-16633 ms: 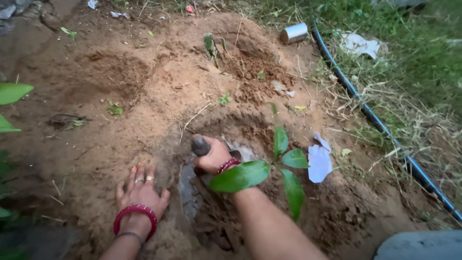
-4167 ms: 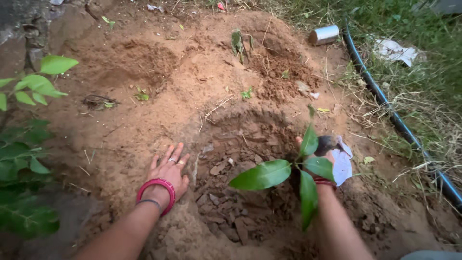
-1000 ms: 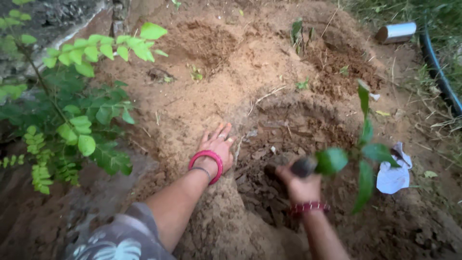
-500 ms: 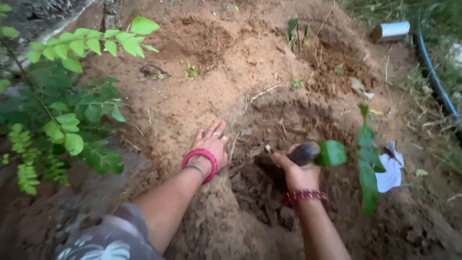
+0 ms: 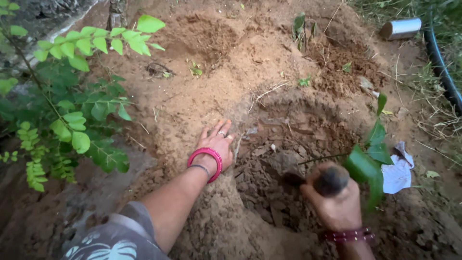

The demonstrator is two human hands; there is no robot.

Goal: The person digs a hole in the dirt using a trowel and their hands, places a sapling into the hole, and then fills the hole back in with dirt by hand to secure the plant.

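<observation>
right hand (image 5: 337, 204) fisted round blurred tool handle (image 5: 331, 180), blade hidden; left hand (image 5: 215, 142) flat on soil (image 5: 202, 96).

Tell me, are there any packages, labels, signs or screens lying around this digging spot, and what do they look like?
Metal can: far right at the top, on its side beside the black hose; a silver cylinder, with no label to be seen.
White wrapper or scrap of paper: on the soil at the right, behind the sapling; crumpled, pale, plain.
No signs or screens.
</observation>
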